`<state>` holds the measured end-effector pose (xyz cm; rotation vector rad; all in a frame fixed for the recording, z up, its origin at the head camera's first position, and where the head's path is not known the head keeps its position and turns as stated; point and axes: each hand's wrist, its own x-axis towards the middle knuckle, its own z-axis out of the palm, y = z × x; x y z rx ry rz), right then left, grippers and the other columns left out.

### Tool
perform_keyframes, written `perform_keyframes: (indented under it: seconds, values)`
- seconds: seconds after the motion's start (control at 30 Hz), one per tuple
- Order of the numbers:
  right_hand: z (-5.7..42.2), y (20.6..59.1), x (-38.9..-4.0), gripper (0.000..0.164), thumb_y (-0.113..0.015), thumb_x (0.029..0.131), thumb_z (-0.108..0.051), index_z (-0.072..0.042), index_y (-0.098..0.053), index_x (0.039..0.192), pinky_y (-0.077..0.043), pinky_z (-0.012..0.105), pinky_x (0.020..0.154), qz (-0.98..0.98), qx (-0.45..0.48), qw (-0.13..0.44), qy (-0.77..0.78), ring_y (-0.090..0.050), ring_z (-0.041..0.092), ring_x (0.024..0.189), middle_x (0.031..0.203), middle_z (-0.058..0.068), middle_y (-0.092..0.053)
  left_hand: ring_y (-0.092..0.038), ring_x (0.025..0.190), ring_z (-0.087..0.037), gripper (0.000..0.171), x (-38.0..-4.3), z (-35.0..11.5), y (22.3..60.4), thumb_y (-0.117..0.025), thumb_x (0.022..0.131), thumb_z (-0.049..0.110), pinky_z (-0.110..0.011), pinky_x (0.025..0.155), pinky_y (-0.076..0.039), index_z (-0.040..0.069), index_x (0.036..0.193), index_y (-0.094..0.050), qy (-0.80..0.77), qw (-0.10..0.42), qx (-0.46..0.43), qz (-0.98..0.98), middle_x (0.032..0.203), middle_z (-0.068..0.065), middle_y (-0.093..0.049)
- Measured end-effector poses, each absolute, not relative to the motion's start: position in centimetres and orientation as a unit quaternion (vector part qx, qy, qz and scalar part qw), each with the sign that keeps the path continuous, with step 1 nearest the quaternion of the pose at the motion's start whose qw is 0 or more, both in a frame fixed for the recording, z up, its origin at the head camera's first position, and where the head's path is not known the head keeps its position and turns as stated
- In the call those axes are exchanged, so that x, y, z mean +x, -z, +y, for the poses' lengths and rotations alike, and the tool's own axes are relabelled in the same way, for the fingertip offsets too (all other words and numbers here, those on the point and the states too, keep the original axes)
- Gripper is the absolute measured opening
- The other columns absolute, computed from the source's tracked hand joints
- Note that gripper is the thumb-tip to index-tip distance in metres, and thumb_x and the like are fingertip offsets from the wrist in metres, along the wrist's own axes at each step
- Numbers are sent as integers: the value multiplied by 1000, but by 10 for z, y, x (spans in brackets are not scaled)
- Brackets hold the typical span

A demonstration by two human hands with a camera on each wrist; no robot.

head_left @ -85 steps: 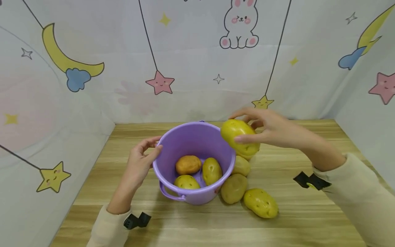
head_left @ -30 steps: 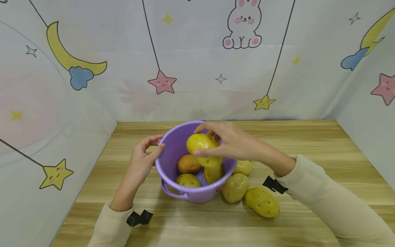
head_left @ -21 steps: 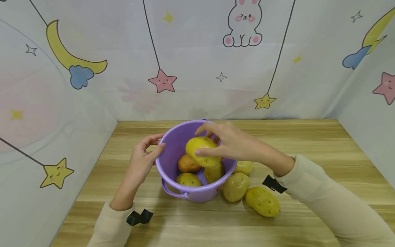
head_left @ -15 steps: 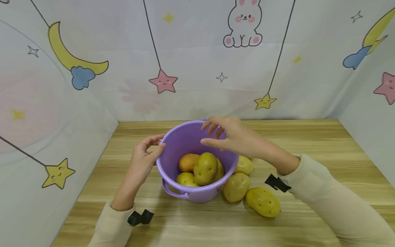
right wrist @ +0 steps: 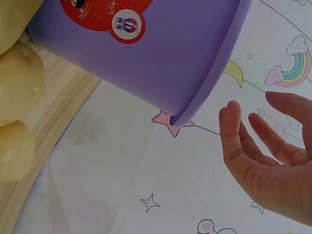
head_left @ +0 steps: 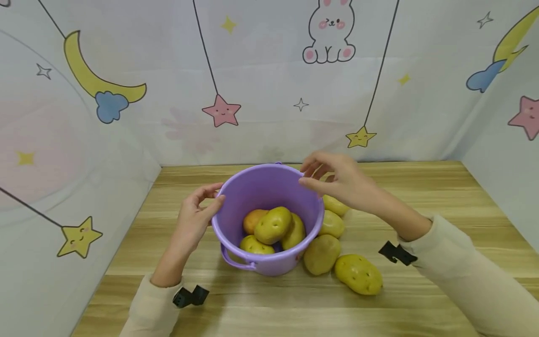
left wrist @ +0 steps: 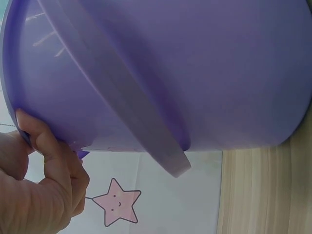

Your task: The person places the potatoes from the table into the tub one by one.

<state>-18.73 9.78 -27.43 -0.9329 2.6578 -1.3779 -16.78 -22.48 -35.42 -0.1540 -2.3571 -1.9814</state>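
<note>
My left hand (head_left: pixel 194 220) pinches the rim of a purple bucket (head_left: pixel 263 267) at its left side, thumb on the inside edge. In the left wrist view the fingers curl under the rim, close to the bucket's handle (left wrist: pixel 126 97). Inside the bucket lie several potatoes; a yellow potato (head_left: pixel 273 225) rests on top of the others, beside a browner potato (head_left: pixel 252 220). My right hand (head_left: pixel 341 180) is at the bucket's right rim with fingers loosely bent and nothing between them. The right wrist view shows it apart from the rim.
Several potatoes sit along the bucket's right side: a dull potato (head_left: pixel 322 254), a paler potato (head_left: pixel 331 224) and a yellow potato (head_left: pixel 359 274) nearest the front. They stand on a wood-grain table (head_left: pixel 261 309). A white printed cloth (head_left: pixel 261 70) encloses the back and sides.
My right hand carried a yellow potato over the bucket, let it go onto the potatoes inside, then moved back right and up to the rim. The left hand kept its grip.
</note>
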Motion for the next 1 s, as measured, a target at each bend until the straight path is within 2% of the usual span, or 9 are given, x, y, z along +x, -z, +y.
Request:
perform_keyframes:
  seconds: [0.17, 0.4, 0.67, 1.0]
  values:
    - [111, 278, -186, 16, -70, 95, -14, -4, -66, 107, -62, 40, 68, 847, -286, -9, 448, -66, 20, 90, 103, 8, -67, -70, 67, -18, 35, -168, -226, 354, -60, 100, 8, -30, 59, -63, -4, 133, -57, 643, 28, -52, -764, 110, -17, -51]
    - [128, 281, -182, 14, -68, 96, -16, -6, -67, 107, -60, 30, 67, 863, -269, -21, 427, -65, 20, 91, 104, 7, -68, -70, 67, -17, 36, -168, -226, 353, -60, 100, 9, -31, 61, -63, -4, 134, -56, 646, 24, -53, -761, 112, -18, -50]
    - [146, 287, -175, 16, -68, 97, -17, -6, -65, 108, -61, 31, 69, 876, -248, -19, 414, -65, 21, 94, 105, 7, -67, -70, 68, -19, 36, -169, -227, 353, -60, 100, 9, -31, 60, -63, -3, 134, -56, 645, 26, -54, -762, 111, -18, -51]
    - [172, 307, -169, 17, -68, 96, -11, -3, -67, 110, -60, 28, 66, 880, -232, -27, 414, -66, 23, 91, 105, 9, -69, -71, 69, -21, 36, -169, -227, 354, -60, 100, 10, -31, 60, -63, -2, 134, -56, 642, 22, -55, -764, 111, -17, -51]
